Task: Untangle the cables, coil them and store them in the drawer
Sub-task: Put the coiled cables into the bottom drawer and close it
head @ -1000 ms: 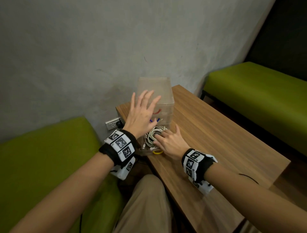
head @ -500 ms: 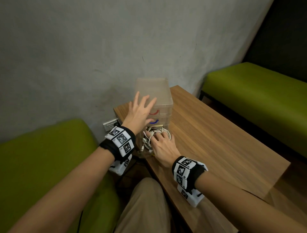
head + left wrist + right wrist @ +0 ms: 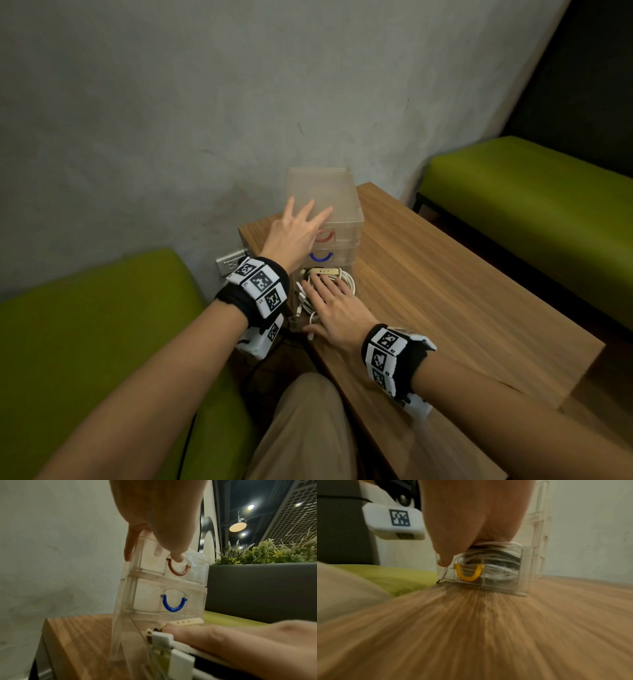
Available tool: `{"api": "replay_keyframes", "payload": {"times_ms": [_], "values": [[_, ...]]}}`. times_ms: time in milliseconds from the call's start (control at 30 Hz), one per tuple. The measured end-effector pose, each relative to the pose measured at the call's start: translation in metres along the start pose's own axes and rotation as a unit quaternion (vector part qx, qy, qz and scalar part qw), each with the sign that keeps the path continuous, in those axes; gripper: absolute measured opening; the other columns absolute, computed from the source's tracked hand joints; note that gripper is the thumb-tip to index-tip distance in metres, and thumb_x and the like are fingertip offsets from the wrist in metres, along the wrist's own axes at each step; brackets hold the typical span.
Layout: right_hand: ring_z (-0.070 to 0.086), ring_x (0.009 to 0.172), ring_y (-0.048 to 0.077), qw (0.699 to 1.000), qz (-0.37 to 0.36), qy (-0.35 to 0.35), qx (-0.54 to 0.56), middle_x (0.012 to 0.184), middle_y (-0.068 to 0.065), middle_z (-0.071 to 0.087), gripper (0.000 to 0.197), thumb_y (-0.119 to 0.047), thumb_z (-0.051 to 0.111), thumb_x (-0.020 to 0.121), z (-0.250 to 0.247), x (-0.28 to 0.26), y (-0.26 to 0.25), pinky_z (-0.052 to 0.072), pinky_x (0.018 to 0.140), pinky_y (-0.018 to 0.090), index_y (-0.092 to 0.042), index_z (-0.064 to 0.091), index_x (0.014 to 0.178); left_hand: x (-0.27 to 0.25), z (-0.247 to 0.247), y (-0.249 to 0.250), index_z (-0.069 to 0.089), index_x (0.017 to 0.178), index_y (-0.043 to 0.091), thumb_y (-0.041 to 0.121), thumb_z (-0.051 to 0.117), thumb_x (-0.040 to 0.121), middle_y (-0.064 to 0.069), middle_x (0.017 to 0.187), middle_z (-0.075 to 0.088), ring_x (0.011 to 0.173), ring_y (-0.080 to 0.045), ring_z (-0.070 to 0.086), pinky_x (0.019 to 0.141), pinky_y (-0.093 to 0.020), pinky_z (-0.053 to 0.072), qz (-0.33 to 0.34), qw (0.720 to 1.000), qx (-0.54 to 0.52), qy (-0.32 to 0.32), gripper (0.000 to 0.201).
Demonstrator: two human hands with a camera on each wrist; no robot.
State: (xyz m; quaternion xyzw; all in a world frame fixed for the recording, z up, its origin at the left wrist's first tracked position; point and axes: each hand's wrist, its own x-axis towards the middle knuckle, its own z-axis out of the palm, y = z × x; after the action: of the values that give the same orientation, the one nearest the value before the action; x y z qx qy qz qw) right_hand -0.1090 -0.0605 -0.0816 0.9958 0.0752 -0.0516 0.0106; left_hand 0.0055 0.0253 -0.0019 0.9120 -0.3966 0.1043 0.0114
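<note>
The step in hand is stowage. The coiled cables (image 3: 337, 274) lie in the bottom drawer (image 3: 488, 572), which stands pulled out from the clear drawer unit (image 3: 329, 195) toward the person.

The right hand (image 3: 334, 310) lies flat on the coils, fingers straight, pressing them down and gripping nothing. The left hand (image 3: 294, 233), fingers spread and straight, rests against the unit's top and front above the right hand, apparently bracing it.

The drawer's long axis runs from the unit toward the person, yellow handle (image 3: 468, 573) nearest. The coils lie flat, and some loops stand above the rim.

The next move probably calls for pushing the drawer in along that axis while holding the unit and keeping the loops below the rim.
</note>
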Motion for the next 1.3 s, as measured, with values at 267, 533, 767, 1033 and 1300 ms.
{"api": "replay_keyframes", "payload": {"times_ms": [267,533,767,1033,1300], "values": [[0.052,0.118,0.028,0.997,0.072,0.035,0.001,0.129,0.013,0.055,0.074,-0.061,0.034,0.084,0.0,0.013,-0.016,0.044,0.095,0.044,-0.008,0.044,0.134,-0.001,-0.002,0.002,0.015,0.145,0.027,0.025,0.031,0.1,-0.013,0.152,0.023,0.137,-0.044,0.018,0.092,-0.049,0.047,0.002,1.0,-0.008,-0.011,0.048],[0.048,0.101,0.035,0.984,0.007,0.109,0.142,0.112,0.019,0.048,0.038,-0.018,0.043,0.095,-0.013,0.014,0.007,0.044,0.082,0.049,-0.009,0.048,0.132,-0.009,-0.006,0.007,0.015,0.145,0.029,0.029,0.029,0.1,-0.011,0.151,0.025,0.137,-0.043,0.02,0.091,-0.05,0.047,0.021,1.0,-0.012,-0.009,0.047],[0.054,0.073,0.028,0.955,0.013,0.234,0.18,0.076,0.007,0.057,0.021,-0.03,0.061,0.081,-0.011,0.002,0.014,0.046,0.059,0.036,-0.014,0.074,0.087,-0.01,-0.006,0.009,0.014,0.145,0.029,0.03,0.03,0.1,-0.012,0.152,0.025,0.137,-0.043,0.021,0.093,-0.051,0.047,0.021,1.0,-0.013,-0.01,0.048],[0.037,0.089,0.021,0.976,0.017,0.145,0.16,0.092,0.003,0.04,0.03,-0.017,0.052,0.092,-0.018,-0.005,0.025,0.031,0.072,0.033,-0.022,0.062,0.12,-0.011,-0.009,0.013,0.013,0.145,0.028,0.03,0.029,0.1,-0.014,0.151,0.025,0.136,-0.045,0.022,0.094,-0.051,0.047,0.031,0.999,-0.009,-0.017,0.048],[0.055,0.075,0.031,0.942,0.079,0.259,0.197,0.079,0.013,0.064,0.009,-0.013,0.072,0.076,-0.009,-0.007,0.017,0.051,0.065,0.04,-0.003,0.072,0.076,-0.011,-0.009,0.014,0.013,0.145,0.028,0.028,0.031,0.1,-0.014,0.151,0.024,0.136,-0.045,0.022,0.096,-0.053,0.044,0.03,0.999,-0.02,-0.023,0.049]]}}
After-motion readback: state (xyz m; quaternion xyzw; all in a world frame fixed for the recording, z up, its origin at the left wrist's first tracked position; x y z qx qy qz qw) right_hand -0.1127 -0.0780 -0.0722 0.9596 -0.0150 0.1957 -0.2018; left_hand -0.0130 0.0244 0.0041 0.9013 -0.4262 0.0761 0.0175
